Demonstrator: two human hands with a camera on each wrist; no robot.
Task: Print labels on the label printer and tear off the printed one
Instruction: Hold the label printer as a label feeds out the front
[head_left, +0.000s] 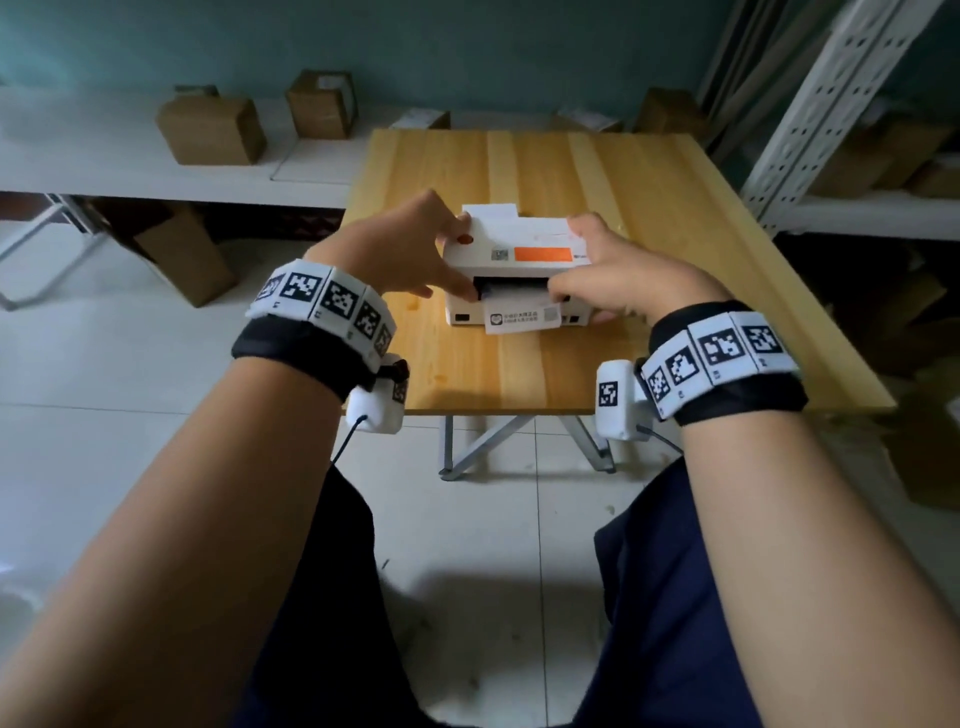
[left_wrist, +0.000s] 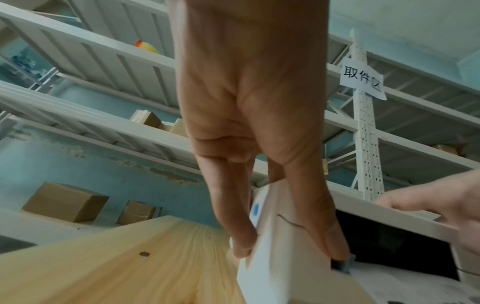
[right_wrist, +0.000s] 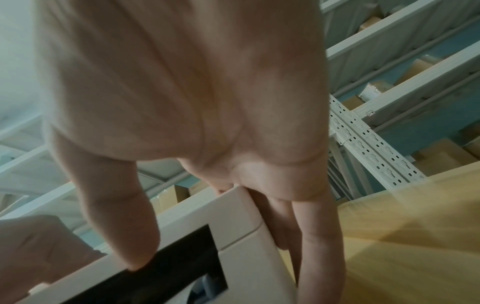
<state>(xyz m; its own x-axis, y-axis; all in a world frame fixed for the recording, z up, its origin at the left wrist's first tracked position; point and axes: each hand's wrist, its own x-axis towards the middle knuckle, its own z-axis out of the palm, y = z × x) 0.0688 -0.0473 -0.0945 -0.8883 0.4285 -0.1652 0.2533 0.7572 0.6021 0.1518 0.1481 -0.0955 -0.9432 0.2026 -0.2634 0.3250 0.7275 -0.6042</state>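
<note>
A white label printer (head_left: 519, 249) with an orange strip on top stands mid-table on the wooden table (head_left: 675, 208). A printed label (head_left: 522, 318) hangs out of its dark front slot. My left hand (head_left: 441, 260) grips the printer's left end, fingers over the top and side. Its thumb (left_wrist: 335, 246) is at the slot's left corner. My right hand (head_left: 592, 260) grips the right end. That hand's thumb (right_wrist: 135, 246) presses on the slot's upper edge, and its fingers (right_wrist: 311, 236) run down the right side wall. Neither hand touches the label.
Cardboard boxes (head_left: 210, 130) sit on a low white shelf behind the table at the left, and more (head_left: 187, 260) lie on the floor below it. A white metal rack (head_left: 831, 104) with parcels stands at the right. The table's near edge (head_left: 519, 405) is just in front of my wrists.
</note>
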